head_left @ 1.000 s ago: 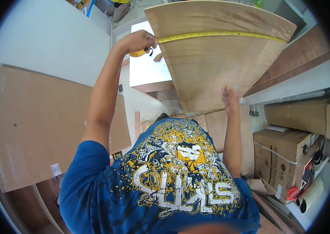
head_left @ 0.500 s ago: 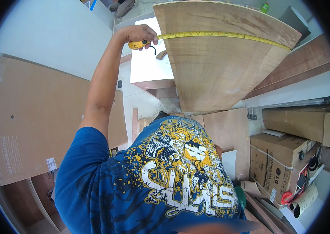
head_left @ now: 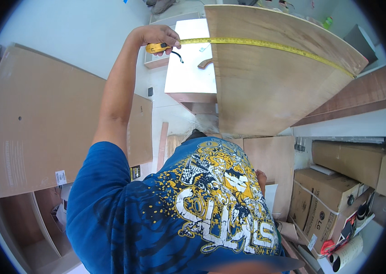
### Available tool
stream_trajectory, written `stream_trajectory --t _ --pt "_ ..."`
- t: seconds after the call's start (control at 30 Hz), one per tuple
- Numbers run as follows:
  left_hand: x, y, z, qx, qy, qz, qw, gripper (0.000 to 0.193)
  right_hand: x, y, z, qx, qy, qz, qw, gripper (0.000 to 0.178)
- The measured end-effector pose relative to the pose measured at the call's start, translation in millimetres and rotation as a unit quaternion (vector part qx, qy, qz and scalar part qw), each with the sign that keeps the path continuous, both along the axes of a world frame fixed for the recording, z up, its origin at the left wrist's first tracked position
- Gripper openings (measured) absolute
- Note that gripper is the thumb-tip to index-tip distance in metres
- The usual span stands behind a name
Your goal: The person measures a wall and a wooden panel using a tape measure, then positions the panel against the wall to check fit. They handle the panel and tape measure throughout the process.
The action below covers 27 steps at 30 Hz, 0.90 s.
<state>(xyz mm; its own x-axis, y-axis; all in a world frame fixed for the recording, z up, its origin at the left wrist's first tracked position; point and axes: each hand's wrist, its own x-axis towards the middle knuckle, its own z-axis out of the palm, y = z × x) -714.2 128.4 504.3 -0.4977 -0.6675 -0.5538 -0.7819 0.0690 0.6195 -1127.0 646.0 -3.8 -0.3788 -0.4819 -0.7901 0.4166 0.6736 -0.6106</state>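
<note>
My left hand (head_left: 160, 35) is closed around a yellow tape measure (head_left: 155, 47), its black wrist strap dangling. The drawn-out yellow blade (head_left: 257, 43) runs across a plywood sheet (head_left: 266, 86) toward its right edge. Between the case and the sheet's left edge, the blade spans a white-topped box (head_left: 186, 75). On that top lies a curved wooden handle (head_left: 205, 63), partly hidden under the plywood. Only a bit of my right hand (head_left: 261, 177) shows beside my shirt; its fingers are mostly hidden.
A large flat cardboard box (head_left: 65, 114) leans at the left above wooden shelving (head_left: 19, 219). Cardboard cartons (head_left: 325, 201) and rolled paper (head_left: 348, 253) sit at the right. Another plywood piece (head_left: 275, 160) lies near my body. A green bottle (head_left: 327, 23) stands beyond the sheet.
My left hand and the tape case have drawn away leftward from the plywood's edge, so more blade shows over the white top. The whole view has shifted slightly.
</note>
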Motion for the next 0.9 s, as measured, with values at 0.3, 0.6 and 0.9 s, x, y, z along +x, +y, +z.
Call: stream_trajectory --t 0.3,0.6,0.9 --pt "58.6 5.9 7.4 0.01 -0.003 0.035 0.999 0.03 -10.3 10.0 -16.7 0.001 0.008 0.098 0.995 0.025" --pt "80.6 13.6 14.9 0.045 0.005 0.028 0.999 0.033 6.9 -6.8 -7.7 0.065 -0.009 0.017 0.998 0.026" --pt "97.8 17.4 19.3 -0.002 0.0 -0.009 1.0 0.032 61.8 -21.0 -3.6 0.033 -0.052 0.026 0.998 0.02"
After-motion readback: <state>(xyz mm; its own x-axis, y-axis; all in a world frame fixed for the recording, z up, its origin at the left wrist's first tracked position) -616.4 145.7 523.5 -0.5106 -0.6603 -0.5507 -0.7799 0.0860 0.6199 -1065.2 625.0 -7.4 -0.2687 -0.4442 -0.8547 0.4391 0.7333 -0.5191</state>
